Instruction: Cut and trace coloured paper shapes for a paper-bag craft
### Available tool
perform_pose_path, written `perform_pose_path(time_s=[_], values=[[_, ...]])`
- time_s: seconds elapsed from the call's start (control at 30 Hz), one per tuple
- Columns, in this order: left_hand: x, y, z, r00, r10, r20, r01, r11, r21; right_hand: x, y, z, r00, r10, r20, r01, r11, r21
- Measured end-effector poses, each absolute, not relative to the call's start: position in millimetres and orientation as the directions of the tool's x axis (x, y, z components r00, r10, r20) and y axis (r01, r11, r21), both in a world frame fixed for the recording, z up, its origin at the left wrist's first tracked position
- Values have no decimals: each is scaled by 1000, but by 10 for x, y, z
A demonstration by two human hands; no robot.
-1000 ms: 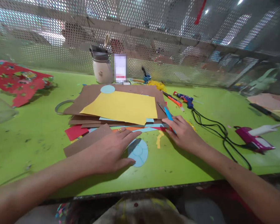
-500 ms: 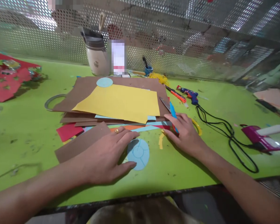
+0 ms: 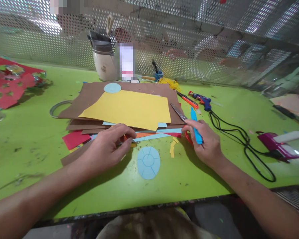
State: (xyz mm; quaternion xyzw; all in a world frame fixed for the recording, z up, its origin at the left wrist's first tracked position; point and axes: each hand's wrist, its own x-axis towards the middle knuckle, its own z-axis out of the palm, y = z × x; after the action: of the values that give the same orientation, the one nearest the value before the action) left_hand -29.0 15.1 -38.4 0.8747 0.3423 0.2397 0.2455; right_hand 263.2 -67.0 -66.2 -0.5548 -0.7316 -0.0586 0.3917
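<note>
My right hand (image 3: 206, 141) is closed on a blue marker (image 3: 195, 126), held between thumb and fingers. Scissors (image 3: 178, 113) lie right by these fingers, blades pointing up-left, a red handle loop partly covered by the hand. My left hand (image 3: 109, 144) hovers over a brown paper strip (image 3: 73, 159), fingers loosely bent and thumb apart, with nothing visible between them. Between the hands lies a light-blue paper disc (image 3: 149, 162) marked with a small inner circle and radiating lines. Small yellow paper scraps (image 3: 173, 149) sit to its right.
Behind my hands a yellow sheet (image 3: 129, 109) rests on stacked brown sheets (image 3: 77, 103), alongside another blue disc (image 3: 112, 88). A cutter (image 3: 188, 99), a glue gun (image 3: 201, 99) and its black cord (image 3: 239, 131) lie rightward. A white jar (image 3: 104, 64) stands at the back.
My right hand has picked the blue marker up off the scissors and shifted slightly right. My left hand has moved up and left, off the blue disc, its fingers now more bent.
</note>
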Motion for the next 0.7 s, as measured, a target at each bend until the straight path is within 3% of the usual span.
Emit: perform_pose_path(time_s=[0.27, 0.47, 0.7], values=[[-318, 238, -392, 664, 679, 315, 475, -707, 523, 2617, -634, -701, -92, 766, 636, 875, 367, -316], [-344, 272, -343, 526, 785, 327, 522, -601, 605, 2605, -639, -715, -94, 779, 620, 893, 341, -294], [-496, 402, -169, 318, 877, 361, 630, -480, 611, 2544, -615, -696, -180, 868, 463, 925, 309, -221]])
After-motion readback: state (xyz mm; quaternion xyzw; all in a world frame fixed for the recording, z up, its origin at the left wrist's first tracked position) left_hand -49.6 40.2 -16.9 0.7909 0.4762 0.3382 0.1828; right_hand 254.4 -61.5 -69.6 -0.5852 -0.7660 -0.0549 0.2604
